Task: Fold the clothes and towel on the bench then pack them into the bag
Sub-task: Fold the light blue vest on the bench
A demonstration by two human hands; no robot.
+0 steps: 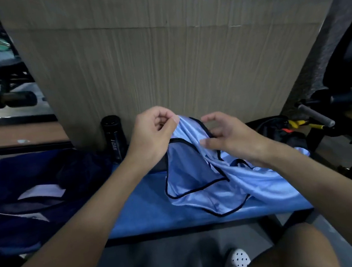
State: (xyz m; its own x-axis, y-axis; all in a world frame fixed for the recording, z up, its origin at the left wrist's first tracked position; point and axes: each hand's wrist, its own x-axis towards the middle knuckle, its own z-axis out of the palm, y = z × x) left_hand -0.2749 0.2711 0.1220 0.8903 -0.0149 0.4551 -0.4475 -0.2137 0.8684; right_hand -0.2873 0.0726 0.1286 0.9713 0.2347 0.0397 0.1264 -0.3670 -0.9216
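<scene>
Far left we see a dark navy fabric heap with white stripes [29,195], then a black cylindrical bottle [114,138]. Our left hand [153,134] pinches in its grip the top edge of the shiny light-blue, black-trimmed jersey [209,180], which drapes onto the blue tabletop [148,207]. Our right hand [230,135] pinches the trim in its grip.

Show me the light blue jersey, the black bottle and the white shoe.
light blue jersey [197,170]: head view, lower front fabric.
black bottle [115,140]: head view, middle of body.
white shoe [238,261]: head view, perforated toe.
</scene>
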